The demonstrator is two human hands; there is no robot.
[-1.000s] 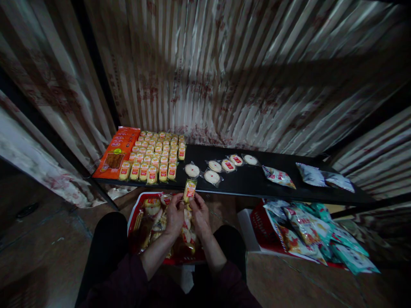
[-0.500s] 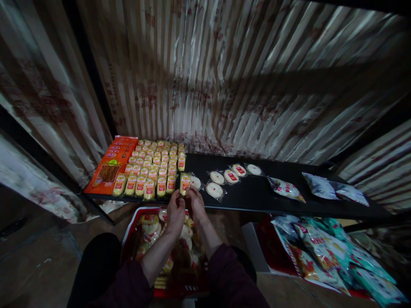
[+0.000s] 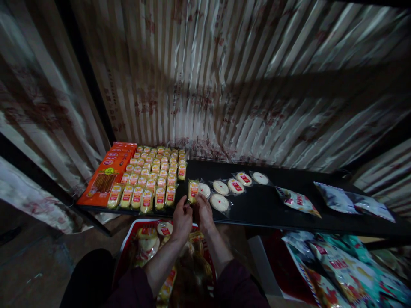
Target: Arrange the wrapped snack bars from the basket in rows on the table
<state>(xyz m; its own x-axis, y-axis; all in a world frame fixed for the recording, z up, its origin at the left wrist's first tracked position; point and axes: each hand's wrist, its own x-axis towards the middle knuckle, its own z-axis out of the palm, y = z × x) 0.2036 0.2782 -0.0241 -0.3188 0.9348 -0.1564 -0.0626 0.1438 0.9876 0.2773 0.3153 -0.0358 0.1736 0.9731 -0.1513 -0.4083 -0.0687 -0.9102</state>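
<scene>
A small yellow wrapped cake with a red and orange label stands upright in my right hand, whose fingers are closed at its lower right. Close by on the left, my left hand has its thumb and fingers curled together just below the cake; whether they pinch the wrapper cannot be made out. Rows of similar wrapped cakes fill the left part of the black shelf. Directly right of the held cake lies a round white wrapped pastry, partly covered by my right hand.
Orange snack packets lie at the shelf's left end. Other round pastries and a printed bag lie to the right. Below are a red basket of wrapped pastries and a box beside several bags. A striped curtain hangs behind.
The view has shifted, so the shelf appears lower. My left hand has drawn slightly away from the cake, while my right hand keeps it upright beside the round pastry.
</scene>
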